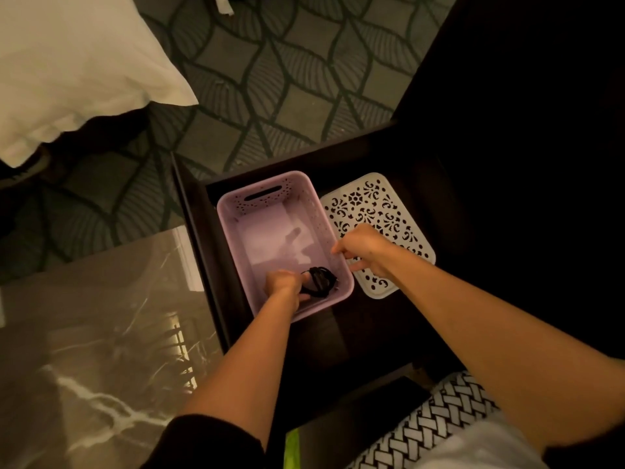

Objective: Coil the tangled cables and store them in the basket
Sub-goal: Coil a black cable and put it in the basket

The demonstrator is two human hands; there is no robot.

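Observation:
A lilac plastic basket [270, 184] with a perforated rim stands in an open dark drawer. Inside it, at the near right corner, lies a coiled black cable [319, 281]. My left hand [282, 286] reaches down into the basket and grips that coil from its left side. My right hand [363, 247] is at the basket's right rim, fingers curled over the edge and holding it. The rest of the basket floor is bare.
A white perforated lid [372, 204] lies flat in the drawer to the right of the basket, partly under my right hand. A marble tabletop [84, 350] is at the left, patterned carpet [270, 79] beyond, and white bedding [67, 62] at the top left.

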